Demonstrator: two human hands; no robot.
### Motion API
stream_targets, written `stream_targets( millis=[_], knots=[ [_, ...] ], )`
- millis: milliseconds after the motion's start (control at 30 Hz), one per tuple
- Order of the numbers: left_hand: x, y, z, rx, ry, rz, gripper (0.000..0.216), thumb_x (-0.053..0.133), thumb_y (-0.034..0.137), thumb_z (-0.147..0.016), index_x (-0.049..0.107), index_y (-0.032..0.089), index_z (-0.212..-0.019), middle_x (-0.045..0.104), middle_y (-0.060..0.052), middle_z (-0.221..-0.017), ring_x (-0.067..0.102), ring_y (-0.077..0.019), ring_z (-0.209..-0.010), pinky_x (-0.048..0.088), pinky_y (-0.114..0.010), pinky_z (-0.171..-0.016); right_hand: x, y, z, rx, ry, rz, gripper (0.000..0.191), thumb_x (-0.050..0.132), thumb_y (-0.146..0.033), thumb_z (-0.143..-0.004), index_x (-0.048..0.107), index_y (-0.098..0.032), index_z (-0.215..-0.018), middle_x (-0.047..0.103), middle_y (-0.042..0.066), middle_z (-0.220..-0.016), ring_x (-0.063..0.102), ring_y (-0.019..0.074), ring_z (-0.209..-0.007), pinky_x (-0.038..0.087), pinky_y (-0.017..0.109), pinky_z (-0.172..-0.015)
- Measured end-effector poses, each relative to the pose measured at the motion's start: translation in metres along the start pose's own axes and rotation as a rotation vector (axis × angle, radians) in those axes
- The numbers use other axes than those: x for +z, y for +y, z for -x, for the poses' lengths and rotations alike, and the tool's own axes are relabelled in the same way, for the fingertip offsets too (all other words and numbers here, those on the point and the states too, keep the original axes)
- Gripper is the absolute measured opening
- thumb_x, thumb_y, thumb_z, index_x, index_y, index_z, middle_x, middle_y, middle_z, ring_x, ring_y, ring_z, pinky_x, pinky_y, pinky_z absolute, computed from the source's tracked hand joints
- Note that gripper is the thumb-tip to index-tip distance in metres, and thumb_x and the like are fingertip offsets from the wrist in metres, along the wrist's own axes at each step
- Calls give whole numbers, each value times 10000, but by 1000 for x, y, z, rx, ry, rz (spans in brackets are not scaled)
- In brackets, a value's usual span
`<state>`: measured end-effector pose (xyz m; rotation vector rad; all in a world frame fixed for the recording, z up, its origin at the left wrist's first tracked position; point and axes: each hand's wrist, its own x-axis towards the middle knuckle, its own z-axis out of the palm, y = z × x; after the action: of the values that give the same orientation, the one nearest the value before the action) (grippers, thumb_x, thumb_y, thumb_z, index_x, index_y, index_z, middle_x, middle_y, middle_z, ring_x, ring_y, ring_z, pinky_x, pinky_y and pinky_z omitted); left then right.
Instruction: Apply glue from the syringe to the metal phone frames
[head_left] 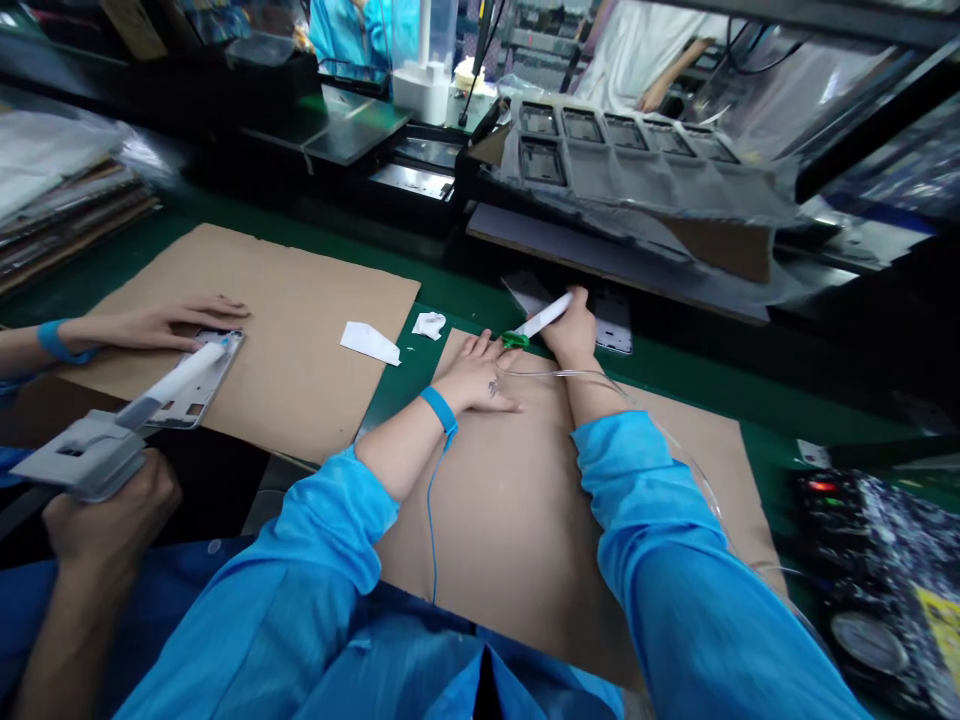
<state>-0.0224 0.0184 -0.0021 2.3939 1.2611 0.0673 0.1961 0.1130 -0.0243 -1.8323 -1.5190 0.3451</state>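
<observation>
My right hand (574,335) is closed round a white pen-like tool (544,317) with a green tip; a thin clear tube runs back from it over my sleeve. The tool's tip points left, just past the fingers of my left hand (480,375), which lies flat and open on a brown cardboard sheet (517,520). A blue wrist strap (439,408) with a cord is on my left wrist. Just beyond my right hand a flat metal frame part (615,320) lies on the green table.
At left a co-worker's hand (161,325) presses a metal frame (199,385) on another cardboard sheet, the other hand (105,515) holding a grey dispenser gun. White scraps (369,342) lie between the sheets. A tray of frames (622,150) stands behind; a control box (877,580) sits right.
</observation>
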Motion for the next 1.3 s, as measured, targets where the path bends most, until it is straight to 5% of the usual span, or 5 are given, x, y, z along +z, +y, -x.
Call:
stream_targets(
  millis=[233, 433, 900, 1100, 1300],
  knots=[
    [-7, -12, 3, -6, 179, 53, 789, 876, 501, -920, 640, 132, -1577, 473, -237, -1810, 365, -450, -1747, 314, -587, -1439, -35, 24, 22, -94, 125, -106, 940, 875, -730, -732, 525, -175, -1406, 761, 174, -1122, 761, 374, -982, 612, 677, -1060],
    [-22, -36, -10, -156, 434, 165, 562, 427, 100, -1062, 458, 10, -1616, 633, -297, -1587, 645, -333, -1509, 520, -505, -1287, -71, 71, 90, -465, 7, -228, 871, 882, -715, -797, 510, -271, -1447, 780, 104, -1106, 804, 326, -997, 704, 542, -936],
    [-12, 10, 11, 187, 8, 342, 371, 795, 290, -967, 739, 191, -1321, 808, -1, -837, 804, -232, -806, 632, -351, -763, -84, 73, 154, -683, -128, -179, 344, 760, -349, -974, 702, -287, -1307, 856, 130, -1199, 858, 341, -1099, 732, 583, -962],
    [-11, 6, 4, 157, 133, 273, 753, 952, 543, -862, 704, 187, -1478, 784, -111, -1256, 747, -337, -1181, 597, -505, -1091, -90, 73, 158, -636, -200, -226, 321, 742, -344, -1020, 705, -291, -1334, 854, 111, -1257, 847, 319, -1157, 715, 561, -1018],
    [-10, 9, 6, 265, 164, 113, 480, 814, 623, -1000, 829, 223, -1265, 724, -119, -1329, 633, -358, -1293, 505, -547, -1203, -100, 68, 161, -422, -278, -514, 643, 683, -718, -1059, 619, -289, -1535, 873, 95, -1138, 870, 292, -1058, 710, 504, -1038]
  ],
)
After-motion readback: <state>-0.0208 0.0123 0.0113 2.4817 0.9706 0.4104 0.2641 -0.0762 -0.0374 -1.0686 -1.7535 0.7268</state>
